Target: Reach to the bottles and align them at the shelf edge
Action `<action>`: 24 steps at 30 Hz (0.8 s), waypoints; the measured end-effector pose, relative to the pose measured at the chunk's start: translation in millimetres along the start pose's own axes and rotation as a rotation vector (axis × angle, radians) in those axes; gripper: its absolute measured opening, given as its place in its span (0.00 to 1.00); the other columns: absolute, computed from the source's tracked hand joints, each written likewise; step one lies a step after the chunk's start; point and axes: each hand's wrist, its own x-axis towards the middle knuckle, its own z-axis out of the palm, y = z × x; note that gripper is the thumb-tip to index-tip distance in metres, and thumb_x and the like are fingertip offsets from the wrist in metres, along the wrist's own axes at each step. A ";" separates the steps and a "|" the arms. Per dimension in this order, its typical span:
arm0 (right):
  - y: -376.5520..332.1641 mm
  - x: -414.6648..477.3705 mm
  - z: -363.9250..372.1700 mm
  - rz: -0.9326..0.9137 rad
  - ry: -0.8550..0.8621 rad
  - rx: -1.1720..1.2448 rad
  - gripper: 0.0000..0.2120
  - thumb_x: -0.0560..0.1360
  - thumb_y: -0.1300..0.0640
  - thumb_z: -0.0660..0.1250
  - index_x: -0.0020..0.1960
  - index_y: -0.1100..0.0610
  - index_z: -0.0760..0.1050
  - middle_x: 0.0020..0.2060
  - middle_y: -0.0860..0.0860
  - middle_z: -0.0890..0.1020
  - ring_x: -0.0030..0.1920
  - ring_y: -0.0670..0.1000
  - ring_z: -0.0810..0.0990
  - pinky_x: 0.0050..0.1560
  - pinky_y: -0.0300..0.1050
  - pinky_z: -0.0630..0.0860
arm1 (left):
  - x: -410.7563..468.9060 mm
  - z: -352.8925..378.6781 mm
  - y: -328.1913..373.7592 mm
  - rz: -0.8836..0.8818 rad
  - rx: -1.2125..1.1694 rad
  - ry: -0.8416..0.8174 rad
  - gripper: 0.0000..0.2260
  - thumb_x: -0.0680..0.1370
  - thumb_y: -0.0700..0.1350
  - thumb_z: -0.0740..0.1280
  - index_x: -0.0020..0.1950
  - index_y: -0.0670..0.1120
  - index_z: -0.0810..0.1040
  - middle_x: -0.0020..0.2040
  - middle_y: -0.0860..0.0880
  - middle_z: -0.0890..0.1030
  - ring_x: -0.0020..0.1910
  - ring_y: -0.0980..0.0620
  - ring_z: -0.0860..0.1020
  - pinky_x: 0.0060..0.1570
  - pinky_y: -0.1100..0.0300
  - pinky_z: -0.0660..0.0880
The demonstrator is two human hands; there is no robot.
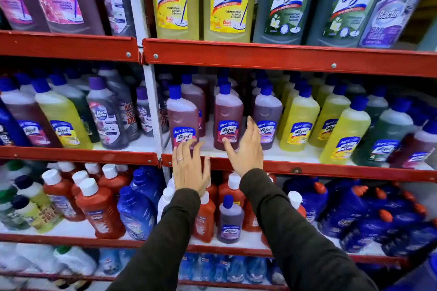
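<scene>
Head view: the left hand (190, 169) and right hand (246, 151), both spread and holding nothing, flank a pink Lizol bottle (227, 117). Left fingertips reach another pink Lizol bottle's label (184, 136), left of it on the red shelf (331, 170).

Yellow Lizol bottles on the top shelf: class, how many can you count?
2. One yellow bottle stands just right of the white upright, the other yellow bottle beside it on its right. More may be hidden behind.

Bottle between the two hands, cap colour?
Blue cap on the reddish bottle; head view, the only one.
</scene>
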 end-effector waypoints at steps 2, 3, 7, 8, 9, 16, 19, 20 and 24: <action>-4.0 8.1 8.6 0.115 -0.033 0.083 0.44 0.71 0.42 0.68 0.77 0.60 0.52 0.71 0.57 0.66 0.72 0.55 0.66 0.68 0.50 0.72 | -3.1 1.0 -8.8 -0.005 0.002 -0.025 0.18 0.79 0.50 0.59 0.64 0.43 0.77 0.63 0.38 0.77 0.65 0.39 0.71 0.68 0.39 0.70; -6.2 12.0 13.0 0.171 -0.056 0.112 0.45 0.70 0.41 0.69 0.77 0.60 0.53 0.70 0.57 0.67 0.71 0.55 0.68 0.67 0.51 0.73 | -5.7 4.0 -13.8 0.004 0.017 -0.037 0.17 0.79 0.50 0.59 0.62 0.43 0.78 0.61 0.38 0.78 0.63 0.39 0.72 0.66 0.39 0.72; -14.9 30.6 31.8 0.310 -0.073 0.202 0.48 0.66 0.41 0.74 0.75 0.61 0.57 0.66 0.59 0.70 0.65 0.58 0.74 0.65 0.51 0.74 | -11.3 7.4 -26.2 0.046 0.056 -0.110 0.20 0.79 0.53 0.56 0.63 0.45 0.79 0.60 0.40 0.79 0.62 0.39 0.74 0.64 0.40 0.75; -17.0 34.6 35.5 0.326 -0.063 0.216 0.47 0.65 0.41 0.75 0.74 0.61 0.59 0.65 0.59 0.70 0.63 0.58 0.75 0.64 0.51 0.75 | -11.3 8.4 -29.4 0.054 0.062 -0.115 0.21 0.79 0.54 0.56 0.64 0.45 0.78 0.60 0.40 0.79 0.62 0.39 0.74 0.64 0.40 0.75; -19.4 37.1 38.3 0.348 -0.051 0.218 0.46 0.64 0.41 0.75 0.72 0.62 0.60 0.64 0.59 0.70 0.62 0.58 0.76 0.63 0.51 0.76 | -12.2 9.3 -32.0 0.066 0.069 -0.125 0.21 0.79 0.54 0.56 0.65 0.46 0.78 0.60 0.40 0.79 0.62 0.39 0.75 0.64 0.40 0.75; -28.3 43.2 46.0 0.443 -0.006 0.217 0.41 0.61 0.41 0.76 0.64 0.60 0.64 0.58 0.56 0.77 0.55 0.59 0.81 0.56 0.49 0.78 | -10.5 13.7 -42.7 0.141 0.152 -0.119 0.22 0.79 0.57 0.57 0.66 0.48 0.78 0.59 0.41 0.81 0.61 0.39 0.76 0.63 0.42 0.75; -27.0 39.2 42.3 0.428 -0.038 0.186 0.42 0.61 0.40 0.76 0.65 0.60 0.64 0.57 0.56 0.78 0.54 0.58 0.82 0.54 0.48 0.79 | -10.7 15.6 -44.2 0.166 0.164 -0.109 0.22 0.78 0.57 0.58 0.66 0.48 0.78 0.59 0.41 0.81 0.61 0.39 0.77 0.64 0.41 0.75; -26.7 36.7 40.7 0.419 -0.046 0.179 0.42 0.61 0.39 0.76 0.65 0.59 0.64 0.57 0.56 0.79 0.53 0.58 0.82 0.53 0.48 0.79 | -11.1 16.8 -45.4 0.169 0.157 -0.107 0.22 0.78 0.57 0.59 0.66 0.47 0.78 0.59 0.41 0.81 0.61 0.40 0.77 0.65 0.41 0.74; -27.3 24.4 35.3 0.397 -0.052 0.158 0.42 0.61 0.38 0.75 0.64 0.59 0.64 0.56 0.55 0.79 0.55 0.57 0.81 0.53 0.48 0.79 | -11.5 17.3 -45.1 0.155 0.137 -0.108 0.20 0.78 0.55 0.62 0.67 0.47 0.77 0.60 0.40 0.80 0.62 0.39 0.76 0.67 0.40 0.72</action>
